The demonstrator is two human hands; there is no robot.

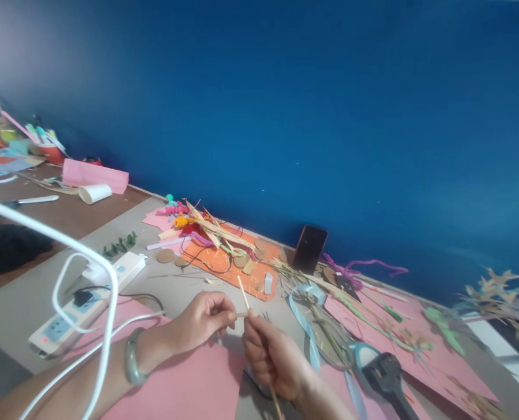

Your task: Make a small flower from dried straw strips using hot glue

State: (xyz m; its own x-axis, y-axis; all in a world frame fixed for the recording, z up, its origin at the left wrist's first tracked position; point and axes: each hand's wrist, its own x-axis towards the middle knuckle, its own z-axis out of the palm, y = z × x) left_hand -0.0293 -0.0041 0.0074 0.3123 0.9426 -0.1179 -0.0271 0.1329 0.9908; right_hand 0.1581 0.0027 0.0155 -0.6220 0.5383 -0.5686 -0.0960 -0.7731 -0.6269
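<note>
My right hand (272, 356) is closed around a thin pale straw stalk (243, 293). Its upper end sticks out above the thumb and its lower end comes out beneath the palm. To its left, my left hand (211, 315), with a green bangle (135, 357) on the wrist, pinches a short pale strip (241, 315). That strip reaches across to the right thumb by the stalk; whether the two are joined I cannot tell. Below the hands lies a sheet of pink paper (189, 379).
A power strip (88, 306) with white cables (113, 291) stands at left. Behind are orange paper (202, 256) with straw scraps and a phone (309, 249) leaning on the blue wall (286, 116). To the right lie light-blue ribbon (309, 332) and a black-handled tool (386, 376).
</note>
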